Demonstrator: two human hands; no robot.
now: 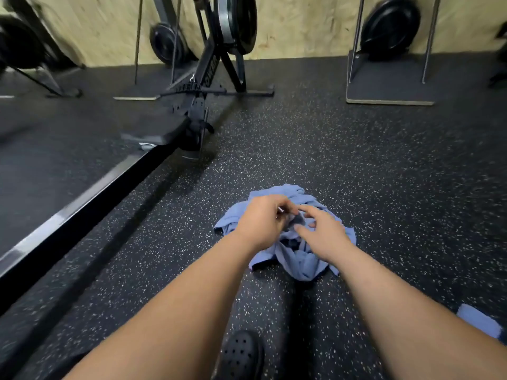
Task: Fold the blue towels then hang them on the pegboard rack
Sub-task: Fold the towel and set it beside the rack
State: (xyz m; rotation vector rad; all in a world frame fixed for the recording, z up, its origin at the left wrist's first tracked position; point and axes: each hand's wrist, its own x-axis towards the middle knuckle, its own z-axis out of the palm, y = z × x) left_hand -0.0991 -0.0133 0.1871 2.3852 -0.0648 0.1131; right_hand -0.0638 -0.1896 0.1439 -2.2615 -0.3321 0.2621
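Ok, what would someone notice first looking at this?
A crumpled blue towel lies mid-floor, the left hand pinching its fabric and the right hand over it, fingers spread. A black rowing machine stretches along the left, and a second blue towel peeks in at lower right.

The towel (299, 259) mid-frame is soft, matt blue cloth. The floor (384, 174) looks like matt black rubber flecked pale. The wall (301, 23) along the top is rough, pale wood board. The rail (82, 204) at left is glossy black metal; the shoe (241, 355), matt perforated plastic.
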